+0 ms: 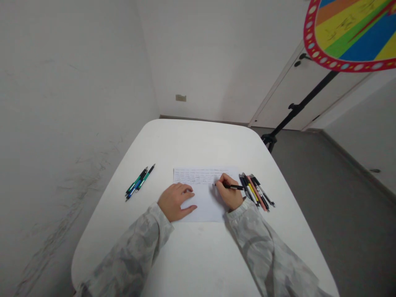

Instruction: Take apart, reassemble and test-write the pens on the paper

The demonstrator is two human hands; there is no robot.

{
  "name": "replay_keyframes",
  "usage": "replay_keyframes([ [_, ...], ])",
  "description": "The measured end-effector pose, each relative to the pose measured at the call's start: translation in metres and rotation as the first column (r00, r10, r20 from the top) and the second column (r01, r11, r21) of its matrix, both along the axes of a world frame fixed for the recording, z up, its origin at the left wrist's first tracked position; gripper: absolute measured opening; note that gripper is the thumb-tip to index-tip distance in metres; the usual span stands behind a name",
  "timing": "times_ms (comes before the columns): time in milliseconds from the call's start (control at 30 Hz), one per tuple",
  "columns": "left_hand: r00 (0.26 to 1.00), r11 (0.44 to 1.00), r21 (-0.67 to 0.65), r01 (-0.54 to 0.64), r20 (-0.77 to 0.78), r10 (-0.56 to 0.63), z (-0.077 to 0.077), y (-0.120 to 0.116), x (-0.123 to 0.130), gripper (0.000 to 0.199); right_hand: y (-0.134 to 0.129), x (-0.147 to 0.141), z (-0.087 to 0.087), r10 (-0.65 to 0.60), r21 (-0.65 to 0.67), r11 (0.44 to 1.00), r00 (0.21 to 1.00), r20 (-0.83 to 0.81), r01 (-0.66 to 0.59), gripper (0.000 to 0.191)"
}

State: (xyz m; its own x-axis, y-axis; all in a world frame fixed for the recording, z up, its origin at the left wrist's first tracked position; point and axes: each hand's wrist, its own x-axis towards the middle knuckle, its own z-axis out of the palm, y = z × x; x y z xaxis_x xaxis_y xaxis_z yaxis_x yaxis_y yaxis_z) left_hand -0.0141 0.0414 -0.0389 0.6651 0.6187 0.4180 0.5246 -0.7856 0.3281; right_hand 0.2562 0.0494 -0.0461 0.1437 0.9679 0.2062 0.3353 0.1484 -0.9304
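Right hand [229, 195] grips pen [234, 187]; left hand [176, 202] touches paper [206, 208].

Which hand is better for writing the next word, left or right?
Probably the right hand: it grips a black pen, with the tip end over the paper. The left hand holds no pen and rests at the sheet's left side.
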Motion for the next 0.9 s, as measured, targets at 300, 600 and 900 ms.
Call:
replay_keyframes([
  [300,1.0,1.0,0.003,0.001,0.01,-0.001,0.0012,-0.0005,0.0005,0.03,0.0012,0.002,-0.0027,-0.057,0.01,0.998,0.998,-0.039,0.057,0.024],
  [600,1.0,1.0,0.008,0.003,0.003,-0.003,0.002,0.0002,0.001,0.031,-0.0008,0.0009,0.0002,-0.034,0.008,0.999,0.999,-0.011,0.034,0.027],
  [900,1.0,1.0,-0.002,0.003,0.001,-0.003,0.0021,-0.0001,0.0004,0.03,-0.0009,0.0012,0.0011,-0.049,0.027,0.999,0.997,0.051,0.047,0.025],
])
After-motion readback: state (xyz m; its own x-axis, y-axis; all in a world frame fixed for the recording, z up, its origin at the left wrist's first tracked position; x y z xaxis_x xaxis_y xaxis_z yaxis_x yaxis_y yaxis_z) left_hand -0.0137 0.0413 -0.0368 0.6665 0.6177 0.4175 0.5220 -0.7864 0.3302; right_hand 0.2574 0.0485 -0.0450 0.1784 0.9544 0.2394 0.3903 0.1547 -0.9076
